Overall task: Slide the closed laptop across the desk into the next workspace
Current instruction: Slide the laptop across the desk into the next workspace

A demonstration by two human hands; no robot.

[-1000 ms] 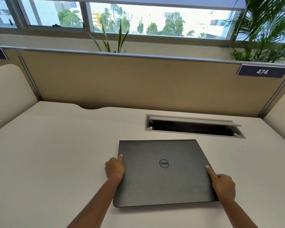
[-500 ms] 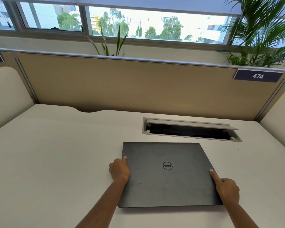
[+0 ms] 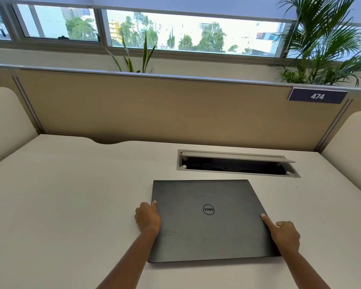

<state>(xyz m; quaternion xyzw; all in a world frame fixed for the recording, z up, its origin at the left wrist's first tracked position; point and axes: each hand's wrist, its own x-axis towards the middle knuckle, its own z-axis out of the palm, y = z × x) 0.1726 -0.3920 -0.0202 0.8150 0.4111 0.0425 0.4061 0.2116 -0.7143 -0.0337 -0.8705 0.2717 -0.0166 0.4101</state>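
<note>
laptop (image 3: 206,224): Dell logo | partition sign (image 3: 317,96): 474

We see a closed dark laptop (image 3: 208,222) flat on the pale surface (image 3: 71,195), our left hand (image 3: 148,219) gripping its left edge, our right hand (image 3: 284,234) at its right edge with a finger on the lid, an open cable hatch (image 3: 236,163) just beyond.

We note the closed laptop (image 3: 208,222) has shifted rightward across the desk (image 3: 61,205) relative to the cable hatch (image 3: 238,163). The left hand (image 3: 147,217) and right hand (image 3: 283,234) have travelled with it on its side edges.
</note>
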